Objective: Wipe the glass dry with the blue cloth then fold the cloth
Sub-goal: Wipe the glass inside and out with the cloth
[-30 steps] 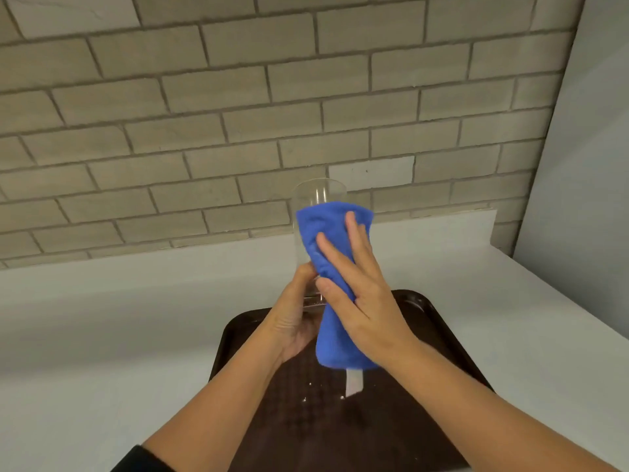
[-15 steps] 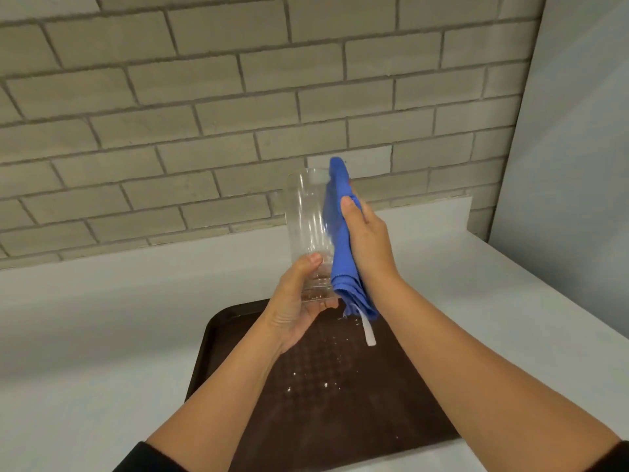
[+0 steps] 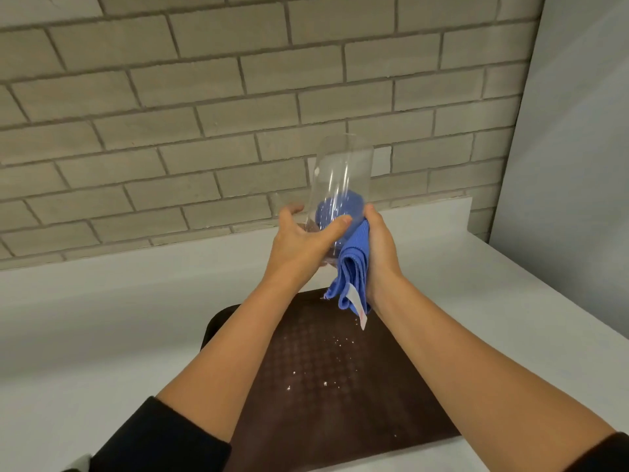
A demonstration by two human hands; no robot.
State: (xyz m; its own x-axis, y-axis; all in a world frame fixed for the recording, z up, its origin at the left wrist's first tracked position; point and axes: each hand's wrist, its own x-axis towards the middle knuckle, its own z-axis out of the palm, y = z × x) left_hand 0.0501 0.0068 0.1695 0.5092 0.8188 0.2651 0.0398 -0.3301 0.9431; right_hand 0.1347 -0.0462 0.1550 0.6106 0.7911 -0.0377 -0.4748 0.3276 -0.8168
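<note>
Since the earlier frame, blue cloth (image 3: 354, 257) is sliding lower; right hand (image 3: 383, 253) fingers hidden; left hand (image 3: 303, 243), clamping tilting wet glass (image 3: 340, 185), risks slipping.

Clear, smooth tall drinking glass (image 3: 343, 178), glossy with bright streaks of reflected light along its wall. The blue cloth (image 3: 354, 257) looks soft and matt, finely ribbed, with a slick white label (image 3: 357, 306) hanging off it. Below, the dark brown plastic tray (image 3: 326, 379) carries a dotted embossed texture speckled with droplets. Plain white bench (image 3: 102, 308), matt and smooth; rough pale brick wall (image 3: 204, 97) behind.
</note>
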